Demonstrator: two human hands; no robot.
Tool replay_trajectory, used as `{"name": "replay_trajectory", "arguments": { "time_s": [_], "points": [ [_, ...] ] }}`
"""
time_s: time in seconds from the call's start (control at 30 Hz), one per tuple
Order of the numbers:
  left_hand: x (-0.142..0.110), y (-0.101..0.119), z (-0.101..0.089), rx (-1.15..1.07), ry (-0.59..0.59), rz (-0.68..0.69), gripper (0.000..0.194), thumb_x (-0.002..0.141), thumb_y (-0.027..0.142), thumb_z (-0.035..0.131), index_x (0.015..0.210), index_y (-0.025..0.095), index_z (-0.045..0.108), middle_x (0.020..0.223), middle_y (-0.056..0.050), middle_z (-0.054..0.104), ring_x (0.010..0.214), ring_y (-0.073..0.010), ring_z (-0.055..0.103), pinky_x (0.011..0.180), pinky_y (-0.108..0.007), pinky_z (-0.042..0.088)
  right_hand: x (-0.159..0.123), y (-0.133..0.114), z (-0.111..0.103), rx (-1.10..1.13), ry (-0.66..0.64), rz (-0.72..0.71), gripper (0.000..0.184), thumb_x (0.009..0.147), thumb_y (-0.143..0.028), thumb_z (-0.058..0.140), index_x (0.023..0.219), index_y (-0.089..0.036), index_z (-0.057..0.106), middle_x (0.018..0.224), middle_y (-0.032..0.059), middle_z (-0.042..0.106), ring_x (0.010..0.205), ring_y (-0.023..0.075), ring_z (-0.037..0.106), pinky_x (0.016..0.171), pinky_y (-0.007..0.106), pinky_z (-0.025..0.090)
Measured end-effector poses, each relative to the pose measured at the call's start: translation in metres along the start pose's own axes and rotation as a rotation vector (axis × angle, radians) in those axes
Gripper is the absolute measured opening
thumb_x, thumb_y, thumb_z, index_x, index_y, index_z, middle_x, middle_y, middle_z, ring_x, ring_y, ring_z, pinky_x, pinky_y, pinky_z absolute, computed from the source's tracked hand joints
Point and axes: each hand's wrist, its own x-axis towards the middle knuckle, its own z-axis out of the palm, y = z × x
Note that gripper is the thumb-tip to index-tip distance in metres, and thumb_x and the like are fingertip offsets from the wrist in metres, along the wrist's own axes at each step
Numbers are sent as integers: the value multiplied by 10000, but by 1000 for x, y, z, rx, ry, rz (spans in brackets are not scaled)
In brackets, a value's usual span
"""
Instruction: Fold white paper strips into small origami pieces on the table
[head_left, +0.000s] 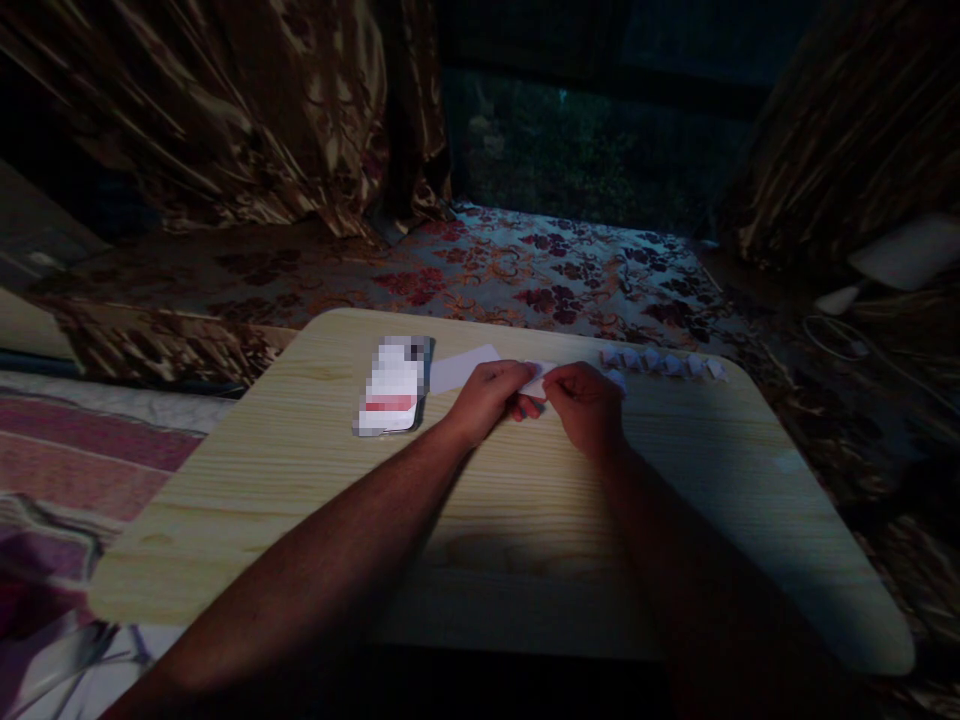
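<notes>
Above the far half of the table, my left hand (493, 395) pinches a small piece of white paper (538, 378) between thumb and fingers. At the paper's right edge, my right hand (589, 402) is closed, its thumb and forefinger pinching it. Just left of my hands lies a flat stack or sheet of white paper (461, 368), partly behind my left hand. A row of small folded white paper pieces (652, 361) runs along the far right of the table, with one more partly hidden behind my right hand.
The light wood table (480, 500) has rounded corners. A blurred-out, phone-like object (394, 388) lies at its left. Beyond is a ledge with a flowered cloth (540, 265), between brown curtains (330, 110). A white lamp-like object (904, 255) with a cable is at right, striped bedding (97, 450) at left.
</notes>
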Motion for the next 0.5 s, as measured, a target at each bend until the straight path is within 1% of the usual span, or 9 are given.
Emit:
{"name": "replay_trajectory", "arguments": {
  "time_s": [0.03, 0.1, 0.23, 0.33, 0.43, 0.5],
  "points": [
    [0, 0, 0, 1, 6, 1, 371, 785, 479, 641, 758, 109, 663, 663, -90, 696, 515, -147, 635, 448, -234, 422, 0, 0, 0, -8, 0, -4, 51, 813, -211, 646, 795, -227, 691, 743, 3, 701, 663, 154, 649, 647, 283, 525],
    [-1, 0, 1, 40, 35, -9, 346, 792, 455, 645, 751, 111, 657, 613, -72, 677, 484, -127, 610, 447, -221, 415, 0, 0, 0, -34, -3, -10, 47, 806, -207, 650, 789, -228, 689, 731, 1, 698, 652, 152, 646, 635, 279, 521],
    [-2, -1, 3, 164, 99, -14, 209, 795, 319, 667, 764, 112, 663, 559, -41, 655, 436, -77, 548, 443, -183, 392, 0, -2, -1, -37, -23, -17, 52, 805, -206, 644, 784, -230, 686, 727, 0, 697, 646, 151, 647, 630, 279, 519],
    [-2, -2, 4, 177, 122, -13, 177, 812, 282, 648, 776, 109, 664, 570, -45, 663, 432, -75, 548, 439, -179, 403, 0, -5, -1, 2, -28, 7, 28, 786, -203, 656, 794, -226, 670, 690, -10, 675, 612, 145, 634, 585, 267, 498],
    [-3, 0, 4, 171, 139, -25, 165, 816, 269, 649, 771, 110, 650, 565, -46, 665, 425, -82, 554, 429, -180, 405, 0, -7, 0, 63, -19, 40, 100, 760, -190, 666, 854, -224, 660, 682, -23, 651, 590, 135, 619, 547, 250, 480],
    [-3, 1, 4, 179, 131, -27, 167, 819, 268, 652, 762, 111, 643, 562, -45, 667, 420, -80, 549, 426, -180, 403, 0, -6, 0, 68, -24, 39, 142, 761, -185, 659, 896, -224, 678, 708, -18, 657, 609, 134, 622, 558, 249, 485]
  ]
}}
